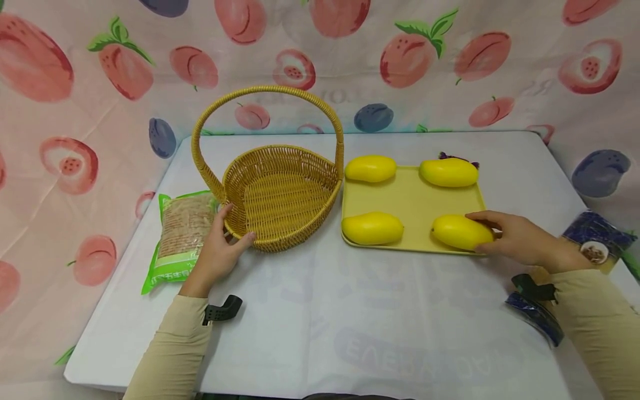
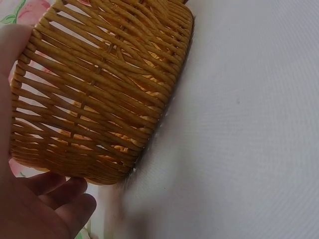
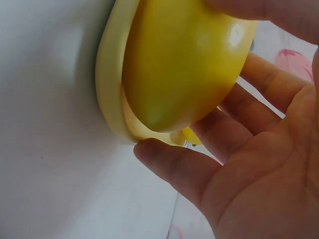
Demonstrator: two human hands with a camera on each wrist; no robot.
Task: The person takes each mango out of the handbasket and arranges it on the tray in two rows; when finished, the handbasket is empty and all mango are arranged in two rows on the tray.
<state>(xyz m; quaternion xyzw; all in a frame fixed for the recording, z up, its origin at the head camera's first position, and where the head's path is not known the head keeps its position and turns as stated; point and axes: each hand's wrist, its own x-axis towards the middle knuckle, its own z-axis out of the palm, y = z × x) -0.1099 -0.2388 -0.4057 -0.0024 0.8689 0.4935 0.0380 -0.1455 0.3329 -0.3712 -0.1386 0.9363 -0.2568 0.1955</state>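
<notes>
My left hand (image 1: pixel 220 253) holds the front left of a yellow wicker basket (image 1: pixel 285 241), thumb over the rim and fingers at its outer side. In the left wrist view the woven wall (image 2: pixel 94 94) lies between thumb and fingers. The basket's tall handle (image 1: pixel 270 89) arches over it, and its woven floor shows bare. My right hand (image 1: pixel 517 239) grips the right end of the front right mango (image 1: pixel 457 232), on a pale yellow tray (image 1: pixel 390 197). Seen from the right wrist, the thumb and fingers lie around that mango (image 3: pixel 184 59), close by the tray rim (image 3: pixel 109 74).
Three more mangoes sit at the tray's other corners: front left (image 1: pixel 372 228), back left (image 1: pixel 371 168), back right (image 1: pixel 449 172). A green-edged packet (image 1: pixel 182 233) lies left of the basket. A dark blue packet (image 1: pixel 597 236) lies near the right forearm. A fruit-printed cloth (image 1: pixel 320 66) hangs behind the table.
</notes>
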